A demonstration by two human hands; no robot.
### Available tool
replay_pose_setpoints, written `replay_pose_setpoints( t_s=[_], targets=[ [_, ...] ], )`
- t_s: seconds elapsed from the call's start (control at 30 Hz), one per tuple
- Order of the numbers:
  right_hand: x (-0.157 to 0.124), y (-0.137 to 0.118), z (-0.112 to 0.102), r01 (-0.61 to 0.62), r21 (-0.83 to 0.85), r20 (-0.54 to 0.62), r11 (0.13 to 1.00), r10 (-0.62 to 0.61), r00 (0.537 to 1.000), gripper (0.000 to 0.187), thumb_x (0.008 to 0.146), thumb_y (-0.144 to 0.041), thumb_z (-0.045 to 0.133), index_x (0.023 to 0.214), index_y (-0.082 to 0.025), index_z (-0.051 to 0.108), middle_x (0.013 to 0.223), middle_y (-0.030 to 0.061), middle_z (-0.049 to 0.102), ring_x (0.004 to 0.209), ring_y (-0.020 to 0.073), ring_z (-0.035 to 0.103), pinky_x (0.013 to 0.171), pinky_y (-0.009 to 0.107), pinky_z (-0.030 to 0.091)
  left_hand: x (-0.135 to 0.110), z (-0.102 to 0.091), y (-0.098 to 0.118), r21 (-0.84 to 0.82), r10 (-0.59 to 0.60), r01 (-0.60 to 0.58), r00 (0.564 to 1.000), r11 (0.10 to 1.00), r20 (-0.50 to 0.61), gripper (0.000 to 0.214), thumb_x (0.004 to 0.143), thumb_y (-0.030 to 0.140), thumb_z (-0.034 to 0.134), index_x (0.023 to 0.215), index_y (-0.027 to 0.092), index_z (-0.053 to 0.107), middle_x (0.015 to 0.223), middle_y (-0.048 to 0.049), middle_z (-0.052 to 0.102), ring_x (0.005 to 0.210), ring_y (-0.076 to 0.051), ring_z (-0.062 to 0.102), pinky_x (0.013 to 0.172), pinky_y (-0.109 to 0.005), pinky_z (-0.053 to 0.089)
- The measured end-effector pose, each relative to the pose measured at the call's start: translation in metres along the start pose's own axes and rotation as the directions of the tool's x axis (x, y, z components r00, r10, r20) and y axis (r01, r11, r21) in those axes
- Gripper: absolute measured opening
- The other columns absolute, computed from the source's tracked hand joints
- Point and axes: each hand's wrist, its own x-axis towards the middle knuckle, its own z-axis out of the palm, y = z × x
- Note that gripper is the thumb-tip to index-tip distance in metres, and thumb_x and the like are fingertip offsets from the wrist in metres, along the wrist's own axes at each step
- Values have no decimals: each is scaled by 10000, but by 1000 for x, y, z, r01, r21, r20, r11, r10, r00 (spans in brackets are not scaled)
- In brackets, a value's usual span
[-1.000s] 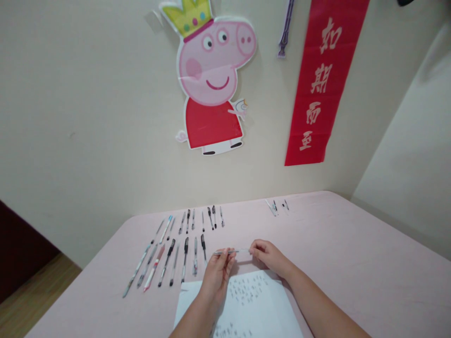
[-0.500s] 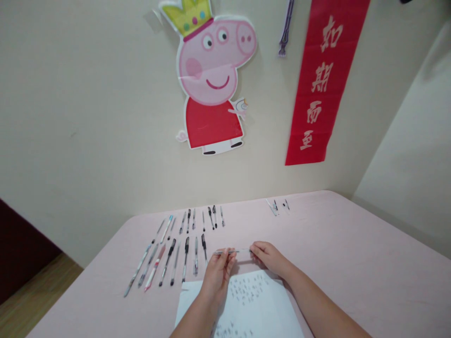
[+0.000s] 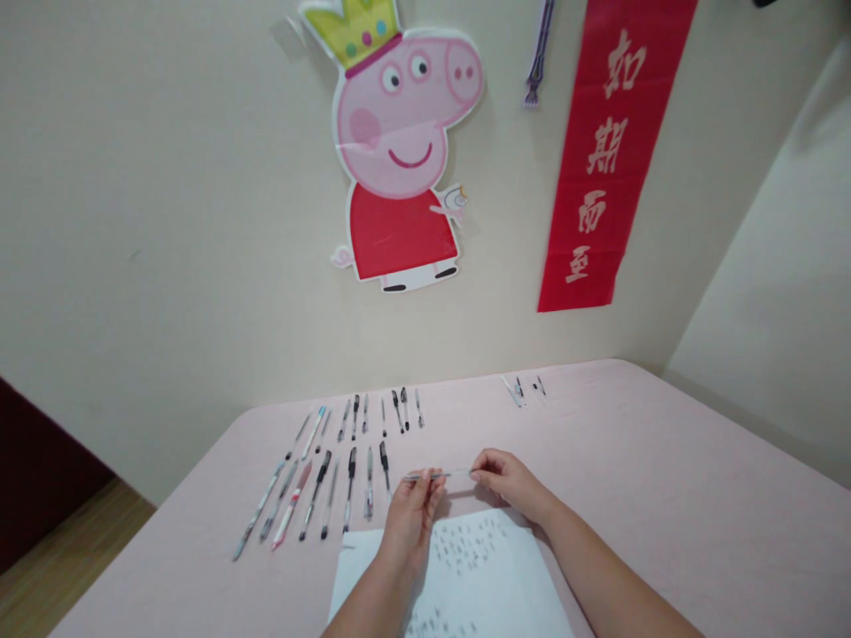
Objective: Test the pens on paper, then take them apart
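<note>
My left hand (image 3: 410, 514) pinches one end of a thin clear pen (image 3: 450, 475), held level just above the pink table (image 3: 665, 478). My right hand (image 3: 509, 480) pinches the pen's other end. Both hands hover over a white sheet of paper (image 3: 465, 576) covered with small scribbles. Left of my hands, a near row of several pens (image 3: 317, 496) lies side by side on the table.
A second row of pens (image 3: 363, 413) lies farther back, and a few small pen parts (image 3: 522, 390) sit at the far right near the wall. A cartoon pig cut-out (image 3: 399, 151) and a red banner (image 3: 605, 151) hang on the wall. Wooden floor (image 3: 59, 567) shows at the left.
</note>
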Motion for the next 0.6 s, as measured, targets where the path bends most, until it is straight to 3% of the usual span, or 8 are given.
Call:
replay_pose_setpoints(
  t_s=[0.2, 0.4, 0.6],
  targets=[
    [0, 0, -1, 14, -19, -7, 1000, -14, 1000, 331, 673, -476, 670, 699, -175, 535, 516, -64, 442, 438, 71, 353, 408, 195, 250, -1, 1, 1, -8, 1, -1, 1000, 1000, -8, 67, 787, 97, 613, 721, 97, 621, 697, -50, 686, 614, -76, 653, 618, -143, 545],
    [5, 12, -2, 71, -132, 32, 989, -68, 997, 523, 755, -676, 465, 644, -168, 527, 496, -44, 427, 431, 79, 348, 404, 198, 249, -3, 4, 4, -11, -1, 1, 1000, 1000, -19, 68, 773, 92, 629, 707, 104, 618, 676, -34, 684, 608, -76, 655, 611, -145, 547],
    [3, 10, -3, 85, -166, 36, 982, -80, 996, 422, 758, -586, 539, 662, -176, 520, 497, -58, 405, 449, 84, 344, 428, 203, 250, -1, 1, 2, 5, -8, 8, 1000, 1000, -3, 94, 807, 90, 587, 721, 110, 619, 694, -35, 686, 630, -72, 657, 630, -146, 547]
  ],
)
